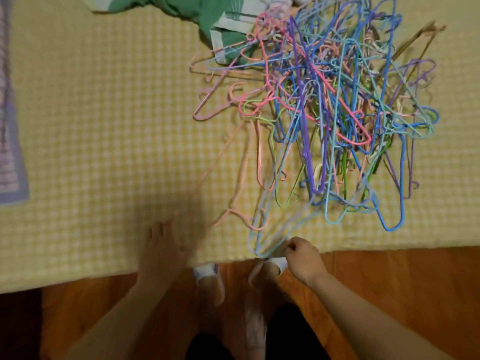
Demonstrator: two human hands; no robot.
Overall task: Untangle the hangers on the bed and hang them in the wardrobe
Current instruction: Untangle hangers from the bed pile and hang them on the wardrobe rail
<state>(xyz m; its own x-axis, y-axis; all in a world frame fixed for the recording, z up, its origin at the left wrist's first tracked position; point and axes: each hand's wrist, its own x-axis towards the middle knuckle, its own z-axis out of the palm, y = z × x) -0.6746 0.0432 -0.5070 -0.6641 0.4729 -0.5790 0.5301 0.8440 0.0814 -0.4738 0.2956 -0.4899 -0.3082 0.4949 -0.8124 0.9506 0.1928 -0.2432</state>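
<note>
A big tangle of coloured wire hangers (335, 105) lies on the bed with the yellow checked cover (104, 126). My right hand (302, 259) grips the lower corner of a few light blue hangers (270, 229) at the bed's front edge; they still reach into the tangle. My left hand (162, 246) is blurred over the bed edge to the left. A thin peach hanger (215, 162) stretches from the pile to its fingertips. Whether the fingers hold it cannot be told.
A green and white cloth (207, 11) lies at the back of the bed beside the pile. A purple striped fabric (10, 126) runs along the left edge. Below the bed edge are the wooden floor (389, 276) and my feet in white socks (206, 272).
</note>
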